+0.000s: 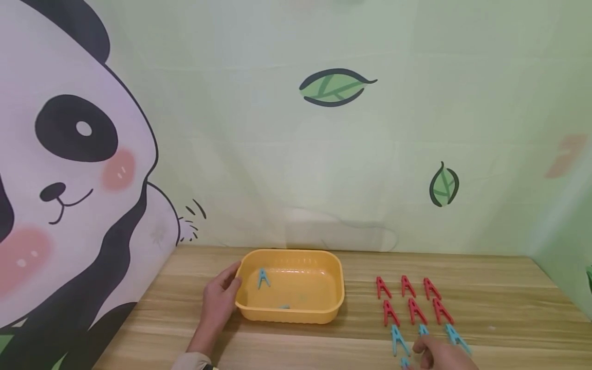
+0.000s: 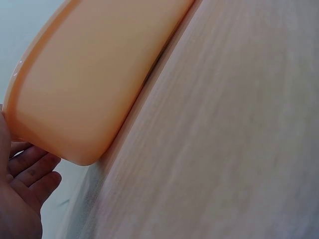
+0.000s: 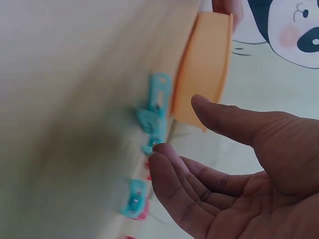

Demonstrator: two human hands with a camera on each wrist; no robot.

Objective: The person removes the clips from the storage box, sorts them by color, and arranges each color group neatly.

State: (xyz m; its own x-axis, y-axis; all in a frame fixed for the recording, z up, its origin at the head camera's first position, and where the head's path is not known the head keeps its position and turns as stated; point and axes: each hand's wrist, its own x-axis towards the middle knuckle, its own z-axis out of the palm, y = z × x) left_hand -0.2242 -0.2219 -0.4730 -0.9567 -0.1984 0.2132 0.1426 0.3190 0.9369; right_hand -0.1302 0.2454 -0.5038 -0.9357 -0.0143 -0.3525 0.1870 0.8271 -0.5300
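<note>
Left hand: the left hand (image 1: 221, 300) is being rested against the left end of the yellow plastic basin (image 1: 290, 316); the fingers (image 2: 31, 172) are being held loosely straight along its wall, with nothing enclosed.
Right hand: the right hand (image 1: 441, 355) is being held at the near right edge of the head view, just over the blue pegs; in the right wrist view the fingers (image 3: 184, 191) are being kept gently bent and apart from the thumb, the palm is open, and nothing is being gripped.
Yellow plastic basin: it is being stood upright on the wooden table (image 1: 499, 308), left of centre, near the wall.
Basin contents: one blue clothes peg (image 1: 262, 278) is being seen lying inside towards the left; a second blue piece (image 1: 283, 307) is being seen near the front wall, too small to be identified with certainty.
Red clothes pegs: six red clothes pegs (image 1: 409, 298) are being kept in two rows of three, to the right of the basin and well apart from it.
Blue clothes pegs on table: a row of blue clothes pegs (image 1: 398, 339) is being seen just in front of the red rows; the middle one is being partly covered by the right hand, so contact cannot be told.
Backdrop: a pale green wall cloth with a panda picture (image 1: 60, 169) and leaf prints (image 1: 335, 87) is being hung behind the table.
</note>
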